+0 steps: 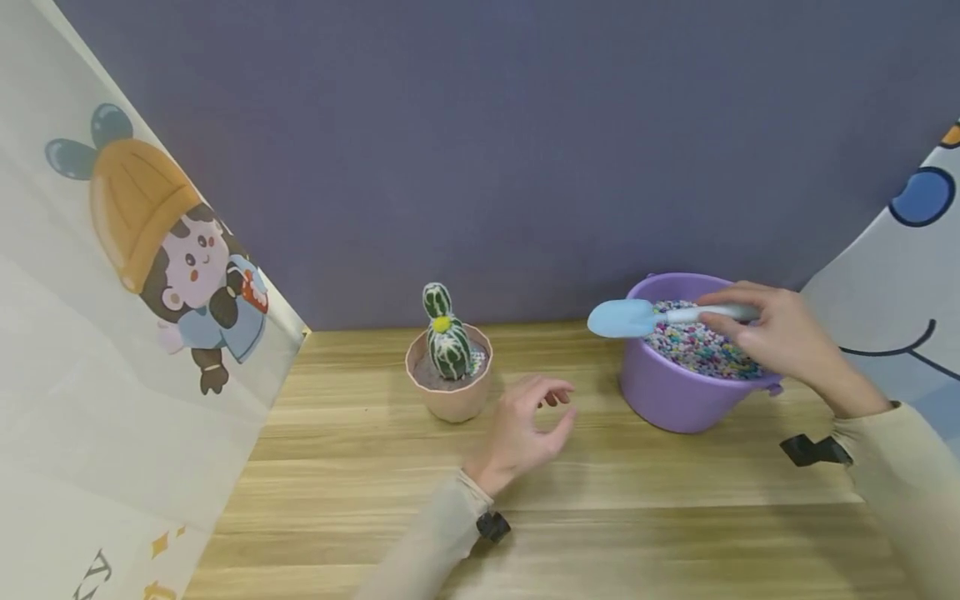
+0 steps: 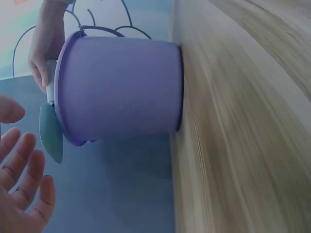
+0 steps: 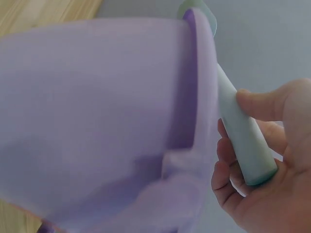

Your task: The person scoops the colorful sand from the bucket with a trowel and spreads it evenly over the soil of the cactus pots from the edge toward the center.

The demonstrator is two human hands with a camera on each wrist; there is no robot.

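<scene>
My right hand (image 1: 783,333) grips the pale handle of a light-blue toy trowel (image 1: 622,319) above a purple bucket (image 1: 667,400). The trowel's blade points left, out past the bucket's rim. Small multicoloured beads (image 1: 701,354) fill much of the bucket. In the right wrist view, thumb and fingers wrap the handle (image 3: 245,141) beside the bucket wall. My left hand (image 1: 525,429) hovers over the table with fingers loosely bent and nothing in them. Just left of it stands a peach pot (image 1: 453,404) with a green cactus (image 1: 450,350) bearing a yellow flower; a small patch of beads lies inside at its right.
The wooden table (image 1: 337,500) meets a dark grey-blue wall (image 1: 487,167) behind the pot and bucket. A white panel with a cartoon child (image 1: 187,267) borders the left side. Another printed panel (image 1: 885,275) stands close behind the right hand.
</scene>
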